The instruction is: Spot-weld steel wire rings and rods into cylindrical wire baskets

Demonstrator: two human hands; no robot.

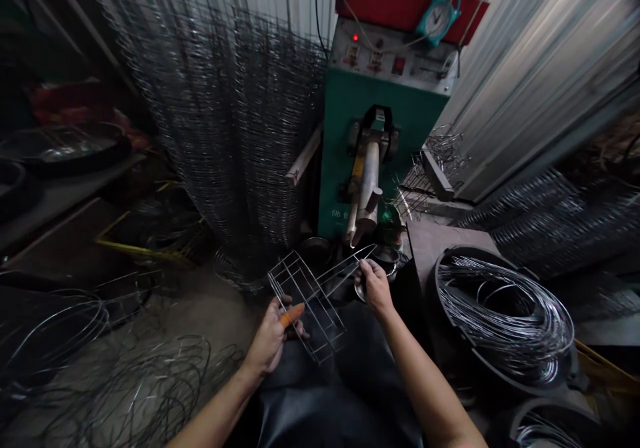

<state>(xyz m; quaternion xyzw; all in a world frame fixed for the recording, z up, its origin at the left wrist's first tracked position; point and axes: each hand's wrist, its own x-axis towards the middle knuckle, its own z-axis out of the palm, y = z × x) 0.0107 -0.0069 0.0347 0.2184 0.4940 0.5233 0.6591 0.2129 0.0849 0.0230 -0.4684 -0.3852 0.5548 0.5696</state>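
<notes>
A wire frame [306, 301] with a grid of thin rods is held in front of my lap. My left hand [273, 335], with an orange cover on one finger, grips its left side. My right hand [374, 287] pinches the narrower wire part that reaches out on the right, close under the tip of the metal arm [369, 181] of a green machine [340, 141]. Whether the wire touches the tip is too small to tell.
Tall stacks of wire frames [270, 115] stand left of the machine. At the right, a round tub [475, 351] holds many wire rings [525, 308]. Loose wire loops [170, 381] lie on the floor at left. A teal clock [440, 18] hangs on the machine.
</notes>
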